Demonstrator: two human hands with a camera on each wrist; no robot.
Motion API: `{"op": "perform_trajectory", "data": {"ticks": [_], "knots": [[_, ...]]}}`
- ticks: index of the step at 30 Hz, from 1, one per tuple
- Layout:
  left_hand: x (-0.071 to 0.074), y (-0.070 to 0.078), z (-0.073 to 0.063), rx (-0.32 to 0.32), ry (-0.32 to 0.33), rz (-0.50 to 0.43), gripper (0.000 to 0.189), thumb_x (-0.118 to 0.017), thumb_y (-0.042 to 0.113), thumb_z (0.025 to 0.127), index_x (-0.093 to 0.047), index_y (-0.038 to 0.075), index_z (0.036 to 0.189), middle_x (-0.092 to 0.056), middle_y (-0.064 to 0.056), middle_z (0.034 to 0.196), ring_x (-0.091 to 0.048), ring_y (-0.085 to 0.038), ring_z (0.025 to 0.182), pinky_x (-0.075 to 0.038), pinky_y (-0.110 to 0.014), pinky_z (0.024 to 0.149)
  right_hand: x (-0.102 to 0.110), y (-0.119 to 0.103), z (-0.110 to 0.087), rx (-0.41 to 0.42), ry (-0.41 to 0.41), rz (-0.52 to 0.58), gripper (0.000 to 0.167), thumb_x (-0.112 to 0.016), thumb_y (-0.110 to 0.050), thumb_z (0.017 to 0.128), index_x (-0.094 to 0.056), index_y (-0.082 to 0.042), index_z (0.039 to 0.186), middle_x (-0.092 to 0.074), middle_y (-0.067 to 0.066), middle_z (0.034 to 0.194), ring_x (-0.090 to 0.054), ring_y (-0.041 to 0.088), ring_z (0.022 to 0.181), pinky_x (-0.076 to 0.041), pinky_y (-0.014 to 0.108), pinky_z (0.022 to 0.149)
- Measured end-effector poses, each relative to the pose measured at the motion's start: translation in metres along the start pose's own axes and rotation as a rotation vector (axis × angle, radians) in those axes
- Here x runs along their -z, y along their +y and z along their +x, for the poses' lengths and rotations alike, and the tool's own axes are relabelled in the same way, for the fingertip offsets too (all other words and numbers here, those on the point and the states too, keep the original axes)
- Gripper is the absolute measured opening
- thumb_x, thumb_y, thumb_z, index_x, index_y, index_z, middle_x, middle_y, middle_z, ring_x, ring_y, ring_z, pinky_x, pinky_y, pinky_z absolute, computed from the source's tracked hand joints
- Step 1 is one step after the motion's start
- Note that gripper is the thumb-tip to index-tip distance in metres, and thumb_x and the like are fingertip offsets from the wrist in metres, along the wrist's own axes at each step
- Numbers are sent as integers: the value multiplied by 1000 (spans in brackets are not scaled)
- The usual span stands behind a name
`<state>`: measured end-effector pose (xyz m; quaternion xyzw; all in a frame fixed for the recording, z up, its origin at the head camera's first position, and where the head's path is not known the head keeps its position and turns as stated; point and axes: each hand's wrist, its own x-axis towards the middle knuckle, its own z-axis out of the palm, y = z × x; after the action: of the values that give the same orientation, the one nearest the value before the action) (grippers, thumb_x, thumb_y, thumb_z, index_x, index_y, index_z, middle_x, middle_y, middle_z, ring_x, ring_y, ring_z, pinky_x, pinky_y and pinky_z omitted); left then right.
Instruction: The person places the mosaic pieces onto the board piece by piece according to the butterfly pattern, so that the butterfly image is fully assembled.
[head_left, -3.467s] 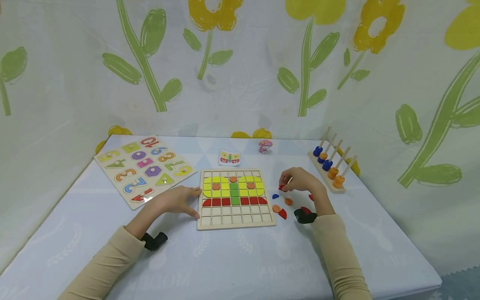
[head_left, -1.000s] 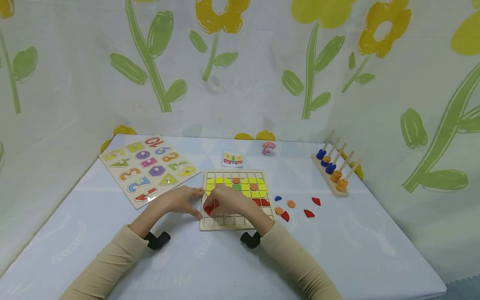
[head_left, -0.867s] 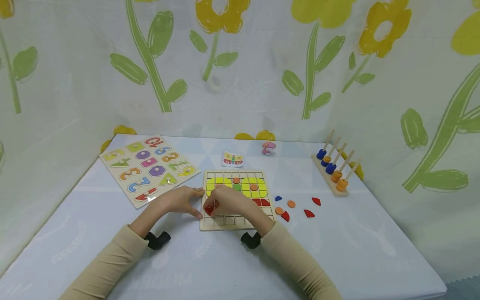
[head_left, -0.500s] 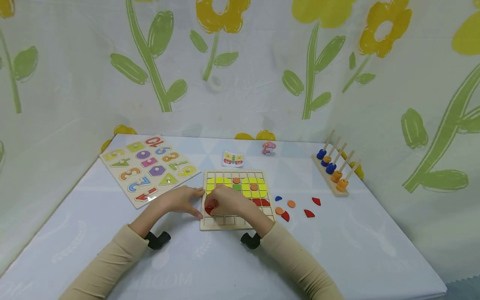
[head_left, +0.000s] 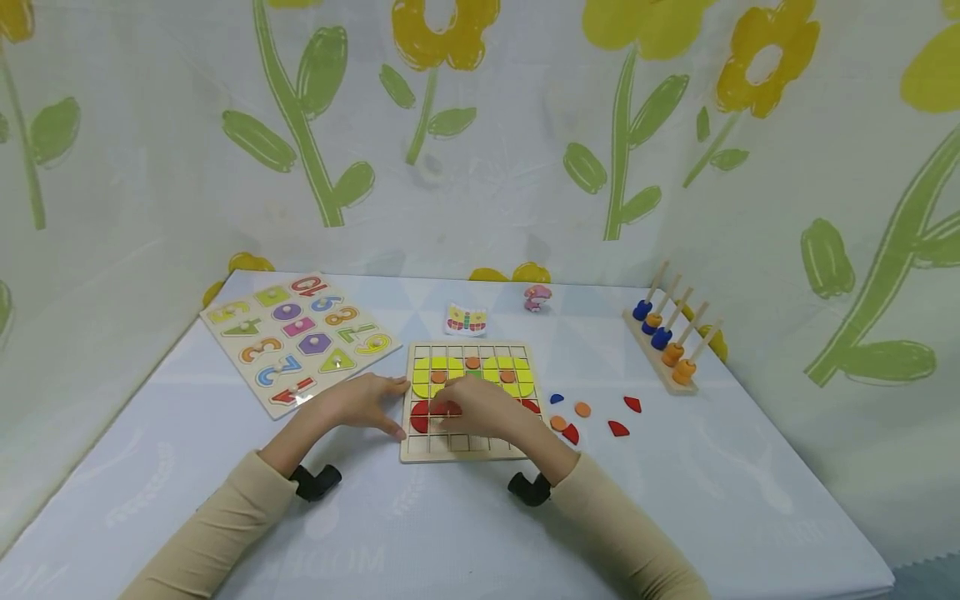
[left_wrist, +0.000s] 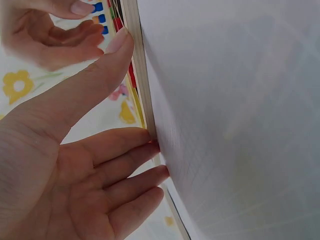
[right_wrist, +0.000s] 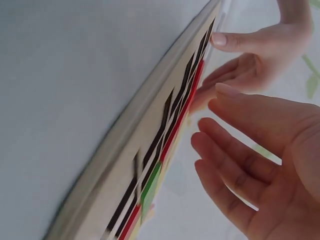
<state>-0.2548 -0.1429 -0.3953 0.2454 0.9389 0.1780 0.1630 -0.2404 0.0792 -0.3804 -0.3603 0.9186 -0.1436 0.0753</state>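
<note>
A wooden grid board (head_left: 487,448) lies at the middle of the table, with yellow, orange, green and red pieces set in its squares. My left hand (head_left: 362,403) steadies the board's left edge, thumb and fingertips against the rim in the left wrist view. Over the board's red row hovers my right hand (head_left: 480,408), covering part of the green column. Its fingers are bent loosely with nothing between them in the right wrist view. A rounded red piece (head_left: 420,419) sits at the lower left of the pattern, just left of my right fingertips.
Right of the board lie loose red quarter pieces (head_left: 618,427), orange discs (head_left: 582,409) and a blue half disc (head_left: 557,398). A pattern card (head_left: 466,320) and pink figurine (head_left: 537,297) stand behind. A number puzzle (head_left: 288,337) is at left, a peg stacker (head_left: 660,354) at right.
The right hand carried a red piece from the right side to the board's lower left, let it go there, and has moved slightly right. The left hand still rests at the board's edge.
</note>
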Motion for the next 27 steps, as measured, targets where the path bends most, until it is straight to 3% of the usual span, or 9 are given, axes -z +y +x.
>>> {"op": "perform_trajectory", "data": {"ticks": [7,14,21,27], "knots": [[-1,2,0,9,4,-1,83,-83,40,74,-48,5,141,-43,-13,147,-35,-35,138,-33,-53,108,4,19,-32,-14,76,45,22,-77,-20,84,-75,-14,106,-71,-4,101,-63,14,95,-53,21,81],[-1,3,0,13,-6,1,85,-82,41,74,-46,4,142,-42,-15,148,-34,-36,138,-33,-53,109,6,46,-64,-20,121,117,19,-77,-16,84,-74,-12,102,-70,-2,99,-61,16,91,-55,31,78],[-1,2,-1,16,-6,4,85,-82,41,74,-46,4,142,-41,-14,148,-34,-36,138,-33,-53,108,8,68,-91,-113,159,93,19,-78,-14,82,-75,-13,100,-70,-2,99,-62,18,96,-54,37,85],[0,1,-1,8,-2,5,85,-82,41,74,-47,4,142,-42,-14,148,-34,-36,137,-33,-54,108,16,79,-106,-221,159,58,14,-76,-5,81,-72,-12,93,-67,-2,90,-61,20,86,-54,28,72]]}}
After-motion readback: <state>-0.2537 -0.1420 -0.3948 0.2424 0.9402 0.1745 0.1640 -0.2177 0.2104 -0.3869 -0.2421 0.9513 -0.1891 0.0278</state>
